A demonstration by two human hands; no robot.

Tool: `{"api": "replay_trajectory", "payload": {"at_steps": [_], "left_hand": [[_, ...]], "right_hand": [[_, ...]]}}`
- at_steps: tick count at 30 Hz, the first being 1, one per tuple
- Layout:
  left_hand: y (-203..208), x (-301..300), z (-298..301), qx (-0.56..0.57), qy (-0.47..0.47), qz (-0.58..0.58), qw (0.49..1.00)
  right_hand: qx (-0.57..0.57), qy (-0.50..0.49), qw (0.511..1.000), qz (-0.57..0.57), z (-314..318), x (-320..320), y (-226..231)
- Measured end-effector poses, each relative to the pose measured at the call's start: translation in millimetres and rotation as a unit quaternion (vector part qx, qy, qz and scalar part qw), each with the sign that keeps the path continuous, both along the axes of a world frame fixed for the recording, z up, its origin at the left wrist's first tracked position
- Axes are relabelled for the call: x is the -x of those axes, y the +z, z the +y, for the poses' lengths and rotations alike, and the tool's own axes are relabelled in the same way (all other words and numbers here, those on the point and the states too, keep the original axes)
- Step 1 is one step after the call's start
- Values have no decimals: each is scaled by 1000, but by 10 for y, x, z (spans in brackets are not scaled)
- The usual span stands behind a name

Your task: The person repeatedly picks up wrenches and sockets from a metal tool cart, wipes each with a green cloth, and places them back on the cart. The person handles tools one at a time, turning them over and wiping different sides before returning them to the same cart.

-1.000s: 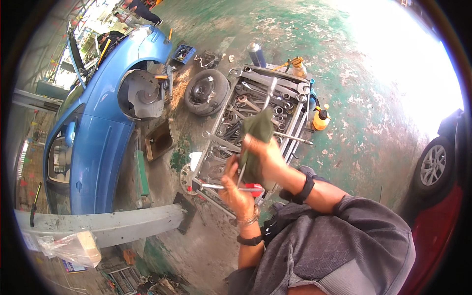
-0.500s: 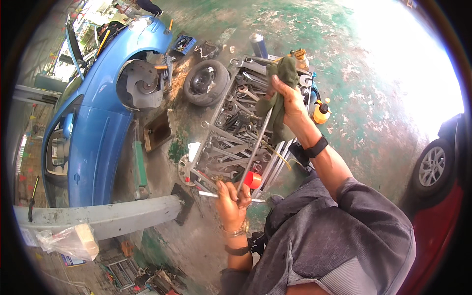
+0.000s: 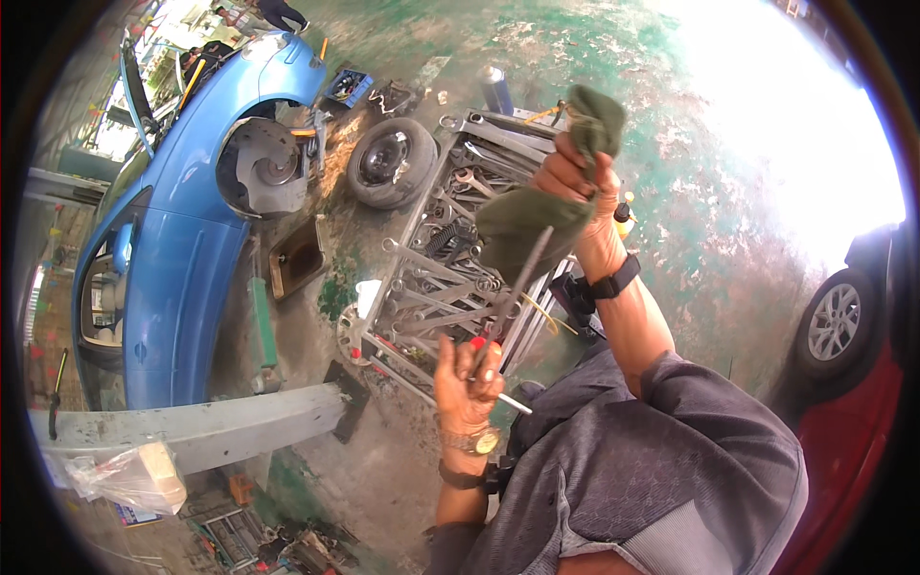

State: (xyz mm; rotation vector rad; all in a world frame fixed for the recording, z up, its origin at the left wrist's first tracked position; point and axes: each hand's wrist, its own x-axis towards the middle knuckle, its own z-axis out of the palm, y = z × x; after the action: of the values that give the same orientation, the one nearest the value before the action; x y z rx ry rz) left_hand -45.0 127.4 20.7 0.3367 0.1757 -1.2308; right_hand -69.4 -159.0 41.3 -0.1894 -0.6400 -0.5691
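Note:
My left hand (image 3: 467, 388) is closed around the lower end of a T-handle wrench (image 3: 522, 283), a long thin metal shaft with a pale crossbar jutting out beside the fingers. The shaft slants up and away to the right. My right hand (image 3: 583, 187) grips a dark green cloth (image 3: 532, 230), bunched above the fist and draped below it near the shaft's upper end. Beneath both hands stands a metal tool tray (image 3: 398, 259) full of wrenches (image 3: 431, 307). A red object (image 3: 487, 343) shows partly behind my left hand.
To the left are a blue car (image 3: 182, 287) without its front wheel, a loose tyre (image 3: 391, 161) and a grey lift arm (image 3: 211, 436). A blue spray can (image 3: 495, 91) stands beyond the tray. A red car's wheel (image 3: 834, 331) is at the right.
My right hand has lifted off the shaft with the cloth, which now hangs in a wider fold. The T-handle wrench has turned, its crossbar pointing more toward me.

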Motion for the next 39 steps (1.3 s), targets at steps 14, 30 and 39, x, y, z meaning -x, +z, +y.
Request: {"api": "replay_trajectory", "payload": {"at_steps": [14,30,39], "left_hand": [[138,119,-323,-291,298,-736,533],[166,-156,146,-266,297,-450,799],[569,-424,-166,-213,170,-582,766]], "right_hand": [[109,-34,873,475,1342,81,315],[500,-182,730,428,1065,114,-47],[671,75,667,315,1022,43,146]]}}
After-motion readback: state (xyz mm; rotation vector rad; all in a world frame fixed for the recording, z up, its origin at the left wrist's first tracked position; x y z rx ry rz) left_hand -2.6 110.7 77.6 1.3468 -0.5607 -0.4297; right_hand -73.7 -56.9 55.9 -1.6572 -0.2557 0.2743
